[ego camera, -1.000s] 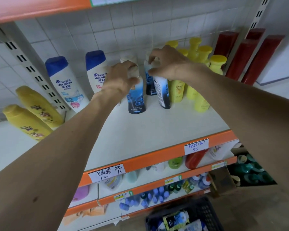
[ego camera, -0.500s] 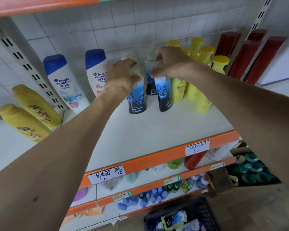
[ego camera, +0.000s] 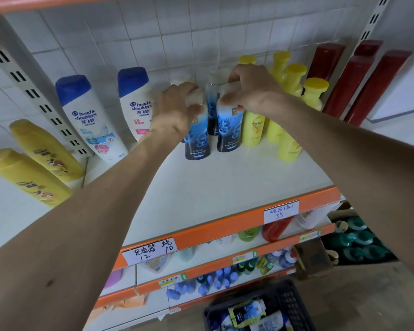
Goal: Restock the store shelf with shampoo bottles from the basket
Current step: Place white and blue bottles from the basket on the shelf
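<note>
Two blue-and-black shampoo bottles with pale caps stand upright side by side on the white shelf (ego camera: 225, 187). My left hand (ego camera: 175, 108) is closed around the cap of the left bottle (ego camera: 197, 144). My right hand (ego camera: 249, 89) grips the top of the right bottle (ego camera: 228, 132), whose label faces me. A third bottle of the same kind (ego camera: 212, 113) stands behind them, partly hidden. The dark basket (ego camera: 287, 304) sits on the floor at the bottom, holding more bottles (ego camera: 246, 311).
Two white Head & Shoulders bottles (ego camera: 93, 120) stand left of my hands, with yellow bottles (ego camera: 46, 151) further left. Several yellow pump bottles (ego camera: 289, 144) and red tubes (ego camera: 349, 84) fill the right. Lower shelves carry small goods, and a cardboard box (ego camera: 313, 256) stands beside them.
The right bottle has been turned so its blue front label faces me and now stands level with the left bottle. Both hands stay on the caps.
</note>
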